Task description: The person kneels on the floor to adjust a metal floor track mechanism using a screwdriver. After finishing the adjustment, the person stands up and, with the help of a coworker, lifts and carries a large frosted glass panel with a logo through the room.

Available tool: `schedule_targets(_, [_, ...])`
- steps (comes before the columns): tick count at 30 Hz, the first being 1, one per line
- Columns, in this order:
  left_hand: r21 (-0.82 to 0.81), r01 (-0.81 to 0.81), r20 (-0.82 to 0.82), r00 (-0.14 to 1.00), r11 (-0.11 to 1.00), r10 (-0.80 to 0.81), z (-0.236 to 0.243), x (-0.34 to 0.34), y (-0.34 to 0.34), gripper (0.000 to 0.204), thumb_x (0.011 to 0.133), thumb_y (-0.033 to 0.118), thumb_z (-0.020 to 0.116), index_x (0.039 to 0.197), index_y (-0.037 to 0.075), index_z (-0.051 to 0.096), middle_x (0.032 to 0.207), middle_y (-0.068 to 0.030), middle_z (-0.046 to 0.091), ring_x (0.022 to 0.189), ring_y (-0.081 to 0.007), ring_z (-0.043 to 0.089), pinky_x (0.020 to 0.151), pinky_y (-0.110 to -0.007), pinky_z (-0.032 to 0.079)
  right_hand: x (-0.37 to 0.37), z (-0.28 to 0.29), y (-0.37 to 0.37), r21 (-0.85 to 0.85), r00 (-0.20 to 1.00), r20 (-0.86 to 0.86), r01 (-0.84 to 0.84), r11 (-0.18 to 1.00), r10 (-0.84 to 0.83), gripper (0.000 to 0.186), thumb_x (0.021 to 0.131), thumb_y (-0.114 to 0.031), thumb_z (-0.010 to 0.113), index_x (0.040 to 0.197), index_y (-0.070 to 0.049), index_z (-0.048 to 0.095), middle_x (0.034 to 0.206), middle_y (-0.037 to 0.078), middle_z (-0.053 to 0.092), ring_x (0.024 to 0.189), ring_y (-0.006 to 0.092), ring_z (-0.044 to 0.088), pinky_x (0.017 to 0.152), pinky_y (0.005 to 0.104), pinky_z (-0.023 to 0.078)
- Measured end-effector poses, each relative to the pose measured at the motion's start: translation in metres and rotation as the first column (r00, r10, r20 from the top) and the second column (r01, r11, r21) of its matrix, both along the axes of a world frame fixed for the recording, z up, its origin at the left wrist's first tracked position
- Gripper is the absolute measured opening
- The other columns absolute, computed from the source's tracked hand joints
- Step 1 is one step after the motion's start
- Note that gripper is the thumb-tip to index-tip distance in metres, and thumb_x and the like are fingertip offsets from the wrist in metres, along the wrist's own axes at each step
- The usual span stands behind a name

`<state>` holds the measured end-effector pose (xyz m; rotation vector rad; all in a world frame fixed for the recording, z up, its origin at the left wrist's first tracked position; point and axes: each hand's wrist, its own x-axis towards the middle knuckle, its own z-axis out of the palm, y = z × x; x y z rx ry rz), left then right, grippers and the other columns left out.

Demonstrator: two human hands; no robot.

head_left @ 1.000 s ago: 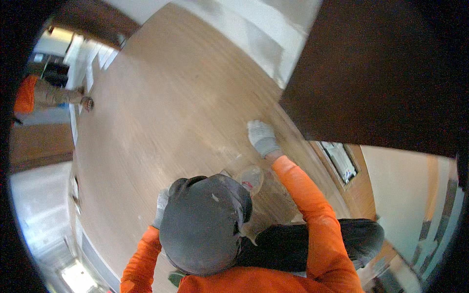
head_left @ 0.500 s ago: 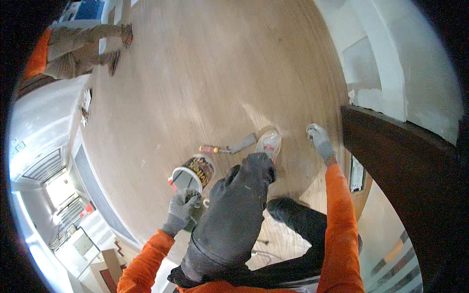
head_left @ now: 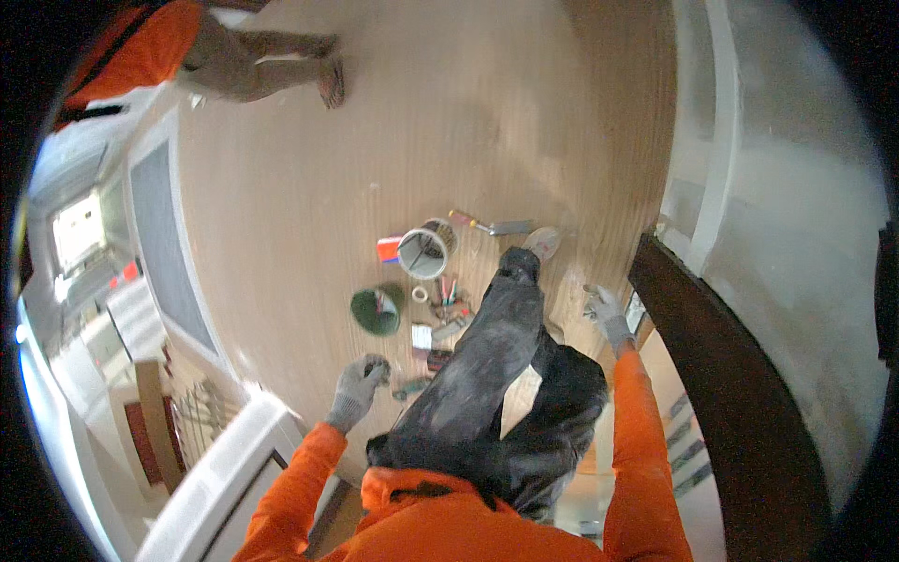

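Note:
My left hand (head_left: 359, 389), in a grey work glove, is held out left of my legs, near several hand tools on the floor. Its fingers are curled in, and whatever they may hold is hidden. On the other side, my gloved right hand (head_left: 607, 314) hangs beside the dark beam, its fingers loosely bent and apart, with nothing visible in them. Ahead of my left hand lies a green tub (head_left: 376, 311) with things inside. Beyond it stands a white-rimmed bucket (head_left: 424, 257). By my shoe is a broad-bladed scraper (head_left: 510, 228) with a yellow-and-red handle.
A ring-shaped tape roll (head_left: 420, 294), red-handled pliers (head_left: 448, 288) and a white card-like piece (head_left: 422, 336) lie between tub and knee. A dark brown beam (head_left: 726, 375) runs along my right. At the far left, another person (head_left: 253, 70) in orange stands on the wooden floor.
My view has risen and shifted, showing more floor and tools. My left hand has come away from the bucket. The right hand's fingers have loosened, and the other person appears nearer.

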<state>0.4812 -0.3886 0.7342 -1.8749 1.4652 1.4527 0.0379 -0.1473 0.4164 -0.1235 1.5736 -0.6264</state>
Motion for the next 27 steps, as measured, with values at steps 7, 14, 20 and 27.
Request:
schedule_targets(7, [0.067,-0.116,-0.062,0.991,0.991,0.120,0.133,0.022,0.021,0.025,0.097,0.021,0.057,0.103,-0.001,0.067,0.087,-0.0119,0.070,0.076,-0.0175,0.067,0.072,-0.034,0.053,-0.020,0.240,-0.079,-0.156,0.977,-0.023,-0.212,0.965,0.212,0.021,0.101,-0.019,0.056,0.116,-0.006,0.064,0.091,0.003,0.066,0.067,0.0103,0.060,0.059,0.0266,0.050])
schedule_targets(14, [-0.015,-0.276,-0.234,0.935,0.961,0.265,0.201,-0.003,0.017,0.023,0.092,0.020,0.059,0.100,-0.001,0.066,0.087,-0.0107,0.070,0.075,-0.0176,0.068,0.071,-0.034,0.054,0.072,0.430,-0.228,-0.420,0.705,-0.086,-0.667,0.616,0.704,0.022,0.099,-0.016,0.052,0.110,-0.002,0.065,0.097,0.007,0.065,0.090,0.0190,0.064,0.080,0.0305,0.052])
schedule_targets(20, [-0.031,-0.481,-0.270,0.848,0.876,0.456,0.201,-0.030,0.013,0.024,0.091,0.020,0.060,0.102,-0.001,0.066,0.084,-0.0099,0.069,0.075,-0.0181,0.068,0.071,-0.034,0.054,0.176,0.487,-0.282,-0.119,0.032,-0.371,-0.993,-0.014,0.928,0.061,0.090,-0.062,0.057,0.108,-0.005,0.071,0.119,0.019,0.069,0.112,0.0363,0.065,0.095,0.0438,0.051])
schedule_targets(27, [-0.036,-0.651,-0.365,0.715,0.758,0.597,0.180,-0.068,0.010,0.023,0.091,0.019,0.061,0.103,0.000,0.066,0.087,-0.0111,0.069,0.076,-0.0191,0.068,0.073,-0.034,0.054,0.169,0.489,-0.340,0.084,-0.436,-0.301,-0.898,-0.432,0.848,0.065,0.083,-0.055,0.064,0.117,0.000,0.072,0.125,0.024,0.067,0.117,0.0380,0.065,0.102,0.0443,0.050])
